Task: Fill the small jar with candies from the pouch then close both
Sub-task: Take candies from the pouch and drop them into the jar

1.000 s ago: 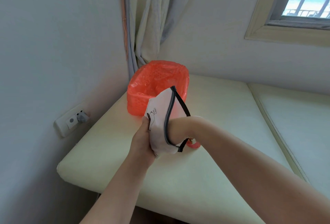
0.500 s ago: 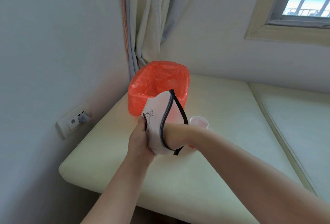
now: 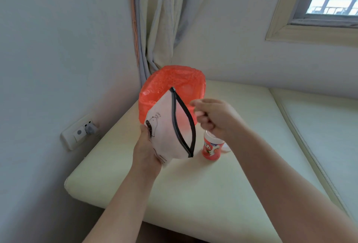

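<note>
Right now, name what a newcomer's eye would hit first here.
The bright orange bin liner in the back corner pulls the eye first. Just in front, the left hand holds a white zip pouch upright, mouth open, while the right hand, fingers curled, hovers beside it above a small red jar on the cream cushion.

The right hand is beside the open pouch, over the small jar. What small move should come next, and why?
Probably lower the right hand to the mouth of the jar and open its grip. Its fingers are curled as if pinching something, though blur hides what; the jar stands just below, while the left hand holds the pouch unzipped.
</note>
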`<action>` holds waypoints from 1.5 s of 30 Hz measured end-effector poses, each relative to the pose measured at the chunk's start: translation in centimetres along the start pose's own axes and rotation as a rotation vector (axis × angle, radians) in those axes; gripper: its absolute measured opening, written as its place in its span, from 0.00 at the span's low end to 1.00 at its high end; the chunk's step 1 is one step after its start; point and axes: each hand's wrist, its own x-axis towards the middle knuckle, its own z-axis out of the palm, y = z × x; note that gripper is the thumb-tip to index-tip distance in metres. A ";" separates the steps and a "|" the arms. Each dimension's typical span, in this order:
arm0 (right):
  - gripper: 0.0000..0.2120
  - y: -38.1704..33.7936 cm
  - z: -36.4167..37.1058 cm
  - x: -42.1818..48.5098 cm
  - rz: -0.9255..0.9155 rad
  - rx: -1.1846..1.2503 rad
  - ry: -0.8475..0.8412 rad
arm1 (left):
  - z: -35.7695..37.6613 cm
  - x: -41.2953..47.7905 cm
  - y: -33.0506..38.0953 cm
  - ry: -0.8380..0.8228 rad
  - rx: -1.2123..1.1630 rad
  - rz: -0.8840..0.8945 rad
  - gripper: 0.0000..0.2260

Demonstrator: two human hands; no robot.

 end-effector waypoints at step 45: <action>0.16 1.5 -4.2 1.3 -0.279 0.374 0.196 | 0.3 0.5 -1.3 0.085 0.232 0.155 0.24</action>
